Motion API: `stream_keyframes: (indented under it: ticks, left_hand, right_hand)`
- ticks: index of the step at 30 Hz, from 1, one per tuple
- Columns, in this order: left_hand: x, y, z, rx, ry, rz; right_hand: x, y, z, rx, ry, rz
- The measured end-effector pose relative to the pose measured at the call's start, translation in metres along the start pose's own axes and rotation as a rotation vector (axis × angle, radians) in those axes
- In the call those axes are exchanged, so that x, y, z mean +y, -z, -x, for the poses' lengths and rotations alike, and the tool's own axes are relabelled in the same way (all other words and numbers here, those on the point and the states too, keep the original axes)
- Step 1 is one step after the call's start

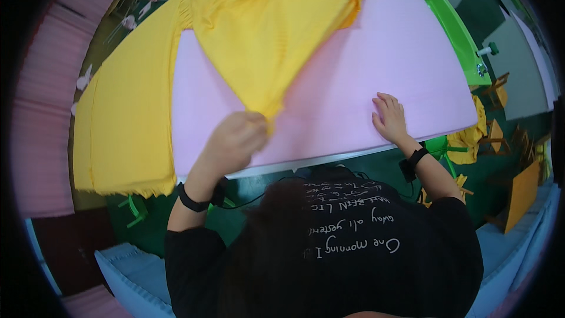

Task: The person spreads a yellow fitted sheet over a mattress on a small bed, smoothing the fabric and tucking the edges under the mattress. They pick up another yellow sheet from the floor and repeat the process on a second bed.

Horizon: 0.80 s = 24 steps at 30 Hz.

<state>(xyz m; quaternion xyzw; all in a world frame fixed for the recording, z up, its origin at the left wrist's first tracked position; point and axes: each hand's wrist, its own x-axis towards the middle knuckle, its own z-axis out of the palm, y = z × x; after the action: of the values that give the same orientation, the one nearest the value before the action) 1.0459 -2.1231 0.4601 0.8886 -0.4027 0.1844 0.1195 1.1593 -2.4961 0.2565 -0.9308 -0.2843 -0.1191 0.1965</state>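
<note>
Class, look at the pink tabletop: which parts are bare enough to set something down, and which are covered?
Bare: the pink tabletop between the yellow cloth and the right hand, out to the green edge; also a strip left of the left hand. Crowded: the far and left sides, under cloth.

The wide yellow woven cloth (pixel 259 29) looked matt and soft, creased, with a frayed edge along its hem. The flat pale pink board (pixel 376 65) beneath was smooth and dull, like foam or painted plastic. The bright green moulded plastic piece (pixel 453 23) beside it shone glossy.
</note>
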Motion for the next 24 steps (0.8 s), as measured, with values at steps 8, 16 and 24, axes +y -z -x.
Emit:
stream_keyframes:
  ticks: [8, 16, 24]
  left_hand:
    - [0.079, -0.013, 0.041, -0.061, 0.055, -0.143]
    - [0.081, -0.085, 0.122, -0.161, 0.508, 0.069]
    - [-0.014, -0.186, 0.175, 0.798, 1.377, 1.382]
  right_hand:
    - [-0.014, -0.065, -0.060, -0.088, -0.548, -1.725]
    - [-0.023, -0.043, -0.129, 0.000, -0.889, -2.212]
    - [-0.101, 0.109, -0.041, -0.153, -0.576, -2.301]
